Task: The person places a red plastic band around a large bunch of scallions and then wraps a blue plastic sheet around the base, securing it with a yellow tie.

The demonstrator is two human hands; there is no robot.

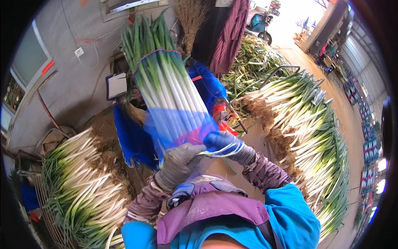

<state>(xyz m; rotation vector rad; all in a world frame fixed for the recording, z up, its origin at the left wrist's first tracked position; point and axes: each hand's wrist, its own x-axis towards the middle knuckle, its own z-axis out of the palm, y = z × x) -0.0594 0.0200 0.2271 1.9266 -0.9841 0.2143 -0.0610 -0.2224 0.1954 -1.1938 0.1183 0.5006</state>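
Observation:
A thick bundle of leeks (169, 81) lies in front of me in a clear plastic sleeve with blue and pink print (189, 124). The green tops point away and the pale ends face me. In a grey knit glove, my left hand (183, 163) grips the sleeve's near end. My right hand (222, 144), also gloved, grips that end from the other side, partly covered by blue film and blurred. A pale yellow-white edge or strip (222, 153) runs between the hands. Blue cloth (133, 137) hangs from the stand under the bundle.
Loose leeks with rooty ends are heaped at the left (80, 183) and at the right (314, 140). Leaf trimmings (252, 59) lie behind the right heap. A twig broom (190, 25) leans by the wall. A small electronic device (117, 86) stands left of the bundle.

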